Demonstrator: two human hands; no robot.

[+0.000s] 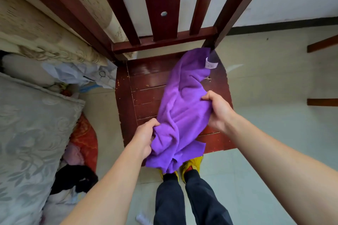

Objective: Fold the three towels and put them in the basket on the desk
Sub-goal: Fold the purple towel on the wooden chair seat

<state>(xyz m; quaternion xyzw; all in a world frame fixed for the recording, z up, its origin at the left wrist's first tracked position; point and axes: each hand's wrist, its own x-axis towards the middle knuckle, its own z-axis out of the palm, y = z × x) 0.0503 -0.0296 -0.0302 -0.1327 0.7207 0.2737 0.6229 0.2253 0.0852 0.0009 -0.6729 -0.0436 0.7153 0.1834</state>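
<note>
A purple towel lies bunched and unfolded on the seat of a dark red wooden chair, its near end hanging over the seat's front edge. A white label shows at its far corner. My left hand grips the towel's near left edge. My right hand grips its right side. No basket, desk or other towels are in view.
The chair's slatted back rises behind the seat. A bed with a grey patterned cover and loose clothes is on the left. My legs and yellow shoes stand on the pale tiled floor. Wooden furniture edges jut in at right.
</note>
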